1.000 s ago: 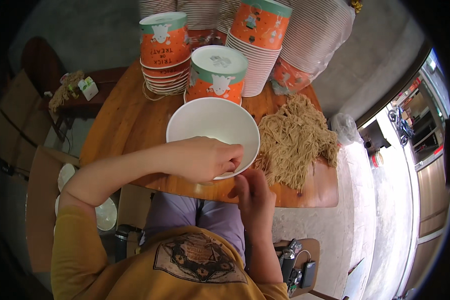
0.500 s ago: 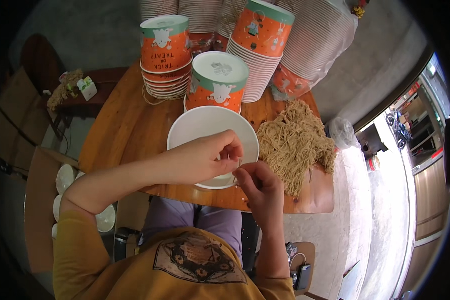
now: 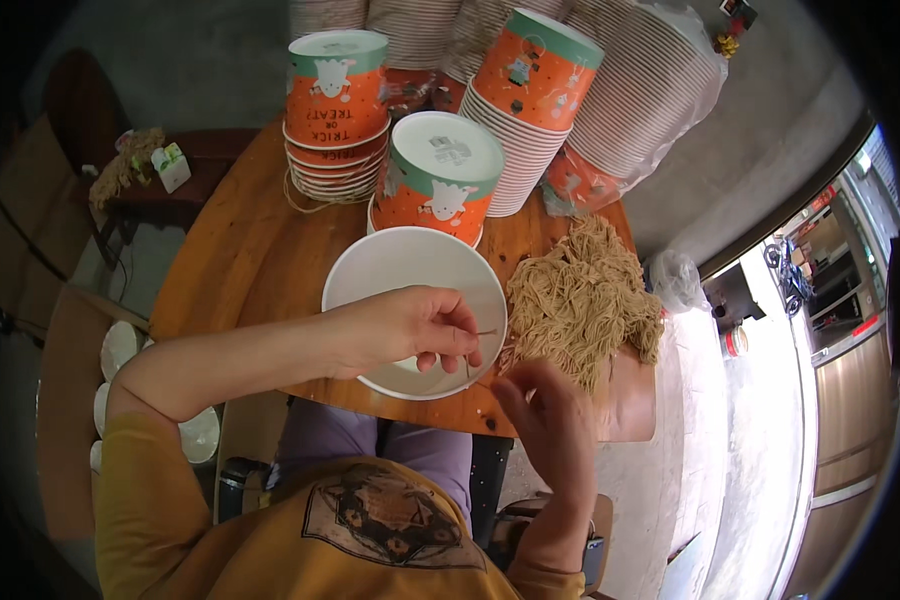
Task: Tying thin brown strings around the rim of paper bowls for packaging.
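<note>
A white paper bucket (image 3: 345, 270) tilts toward me at the table's near edge, its open mouth facing me. My left hand (image 3: 420, 328) reaches across that mouth, with thumb and fingers pinched on a thin tan cord (image 3: 468, 368); short ends of it stick out past the fingertips. Below and right of it, by the table edge, is my right hand (image 3: 550, 410), apart from the cord. Its thumb and forefinger are bent toward each other but blurred; whether anything is between them I cannot tell. A loose heap of tan cords (image 3: 582, 300) lies right of the bucket.
Behind stand an upturned orange and green bucket (image 3: 448, 150), a stack of corded buckets (image 3: 336, 100) and a taller stack (image 3: 520, 150). Plastic-wrapped stacks (image 3: 650, 90) line the wall. A cardboard box (image 3: 65, 400) with white buckets sits at the lower left.
My right hand has drawn away from my left hand, down and to the right. My left hand keeps its pinch on the cord. The view has shifted slightly.
</note>
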Motion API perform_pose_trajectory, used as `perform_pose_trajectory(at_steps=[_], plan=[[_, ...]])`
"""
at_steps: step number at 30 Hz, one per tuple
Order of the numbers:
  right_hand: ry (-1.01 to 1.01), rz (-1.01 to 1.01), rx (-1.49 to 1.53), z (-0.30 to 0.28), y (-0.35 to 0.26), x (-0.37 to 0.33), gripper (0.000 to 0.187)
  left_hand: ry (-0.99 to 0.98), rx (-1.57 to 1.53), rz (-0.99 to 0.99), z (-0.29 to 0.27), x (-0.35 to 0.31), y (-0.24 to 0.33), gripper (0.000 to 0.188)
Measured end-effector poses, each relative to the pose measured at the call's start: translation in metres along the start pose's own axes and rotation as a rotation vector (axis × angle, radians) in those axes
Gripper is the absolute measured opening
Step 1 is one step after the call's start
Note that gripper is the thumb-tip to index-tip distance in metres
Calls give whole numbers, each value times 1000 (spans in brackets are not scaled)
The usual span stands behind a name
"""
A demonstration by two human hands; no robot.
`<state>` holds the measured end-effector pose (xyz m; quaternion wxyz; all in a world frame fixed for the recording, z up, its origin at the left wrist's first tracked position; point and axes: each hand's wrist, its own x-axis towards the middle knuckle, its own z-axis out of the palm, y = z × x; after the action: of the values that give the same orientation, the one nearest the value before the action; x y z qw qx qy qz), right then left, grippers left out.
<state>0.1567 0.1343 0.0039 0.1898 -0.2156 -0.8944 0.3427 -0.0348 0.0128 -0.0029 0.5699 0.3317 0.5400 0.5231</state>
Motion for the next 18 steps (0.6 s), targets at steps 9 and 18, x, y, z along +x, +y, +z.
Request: perform_pose_trajectory(at_steps=[9, 18], plan=[[-272, 31, 450, -2, -10, 41, 9, -44, 270, 38, 12, 5, 1, 23], [-175, 63, 552, 15, 17, 42, 9, -169, 38, -42, 3, 10, -10, 23]])
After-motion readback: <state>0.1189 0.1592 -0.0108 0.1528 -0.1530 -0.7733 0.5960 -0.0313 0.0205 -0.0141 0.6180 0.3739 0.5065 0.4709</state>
